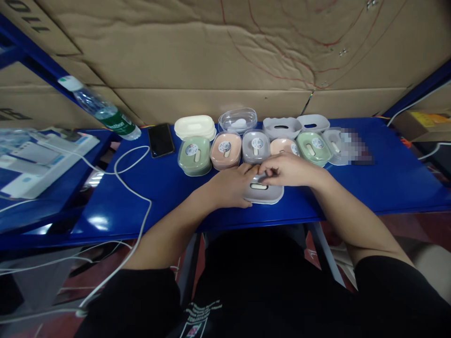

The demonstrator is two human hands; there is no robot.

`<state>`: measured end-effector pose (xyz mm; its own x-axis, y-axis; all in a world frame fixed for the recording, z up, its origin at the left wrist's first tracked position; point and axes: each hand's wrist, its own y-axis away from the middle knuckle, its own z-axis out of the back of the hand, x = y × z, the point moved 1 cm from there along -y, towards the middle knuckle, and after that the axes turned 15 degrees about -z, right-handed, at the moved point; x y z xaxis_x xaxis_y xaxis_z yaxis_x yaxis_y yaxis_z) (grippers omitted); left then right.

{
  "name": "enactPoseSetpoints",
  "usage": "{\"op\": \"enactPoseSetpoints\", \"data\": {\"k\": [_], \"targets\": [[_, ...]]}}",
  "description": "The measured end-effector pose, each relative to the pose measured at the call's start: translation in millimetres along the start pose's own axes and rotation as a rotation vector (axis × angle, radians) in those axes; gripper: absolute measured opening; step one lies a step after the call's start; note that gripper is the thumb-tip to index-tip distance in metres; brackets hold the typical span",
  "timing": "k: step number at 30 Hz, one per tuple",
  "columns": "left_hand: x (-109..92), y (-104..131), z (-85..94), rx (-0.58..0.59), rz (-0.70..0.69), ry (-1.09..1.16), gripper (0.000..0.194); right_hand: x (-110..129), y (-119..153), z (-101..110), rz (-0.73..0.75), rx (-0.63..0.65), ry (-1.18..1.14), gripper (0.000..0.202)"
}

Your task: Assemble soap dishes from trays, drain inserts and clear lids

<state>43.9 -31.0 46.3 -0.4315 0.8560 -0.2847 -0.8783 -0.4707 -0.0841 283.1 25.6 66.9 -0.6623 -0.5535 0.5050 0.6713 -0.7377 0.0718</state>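
A grey soap dish (269,195) with a slot and a pale bar across it lies near the table's front edge. My left hand (234,185) grips its left side, thumb at the near rim and fingers over the top. Above the dish's far part, my right hand (291,169) has its fingers curled in a pinch; whatever they hold is hidden. Just behind stand lidded soap boxes with round stickers: a green one (199,164), a pink one (234,158), a grey one (262,154) and another green one (319,150). My right hand partly covers another pink box (282,144).
At the back are cream trays (193,132), a clear lid (237,117), a wavy-rimmed grey piece (282,129) and a grey tray (322,121). A phone (161,141), a water bottle (112,119) and a white cable (150,211) lie left. Cardboard (190,61) walls the back.
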Motion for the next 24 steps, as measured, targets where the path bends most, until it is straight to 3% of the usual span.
{"op": "enactPoseSetpoints", "data": {"k": [8,13,19,24], "targets": [[4,-1,-0.5,0.017,0.005,0.000,0.101,-3,-2,-1,0.026,-0.044,0.016,0.012],[7,0,-2.8,0.024,-0.011,0.006,0.104,-3,-2,-2,0.013,0.001,0.023,0.013],[4,1,9.9,-0.006,-0.009,0.089,0.102,2,0,0,-0.015,0.017,0.014,0.019],[5,2,10.8,-0.033,-0.027,0.098,0.091,11,4,1,-0.052,0.151,0.013,0.027]]}}
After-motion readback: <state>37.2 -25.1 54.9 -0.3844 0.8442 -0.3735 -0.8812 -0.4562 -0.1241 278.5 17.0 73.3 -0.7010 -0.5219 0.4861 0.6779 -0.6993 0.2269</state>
